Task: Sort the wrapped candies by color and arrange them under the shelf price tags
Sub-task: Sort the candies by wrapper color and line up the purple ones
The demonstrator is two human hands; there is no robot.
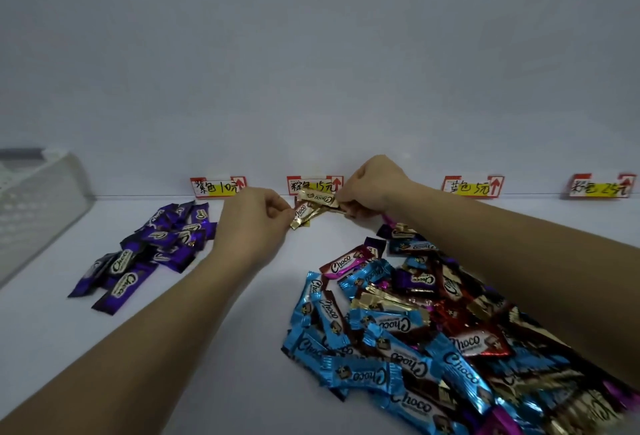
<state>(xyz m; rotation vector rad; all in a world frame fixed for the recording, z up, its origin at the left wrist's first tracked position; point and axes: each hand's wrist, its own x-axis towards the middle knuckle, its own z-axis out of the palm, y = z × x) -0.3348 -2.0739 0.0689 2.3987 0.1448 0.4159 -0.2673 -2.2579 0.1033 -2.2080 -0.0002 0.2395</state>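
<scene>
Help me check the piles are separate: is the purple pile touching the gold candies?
Apart. The head view shows the left hand lying between the purple pile and the gold candies, which sit well to its right.

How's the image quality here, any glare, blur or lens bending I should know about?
Head view: soft even light, faint shadows; foil glare on the mixed candy pile; wide-angle distortion stretches the forearms; price tags soft; white basket at left blurred; gold candies between left hand and right hand sharp.
</scene>
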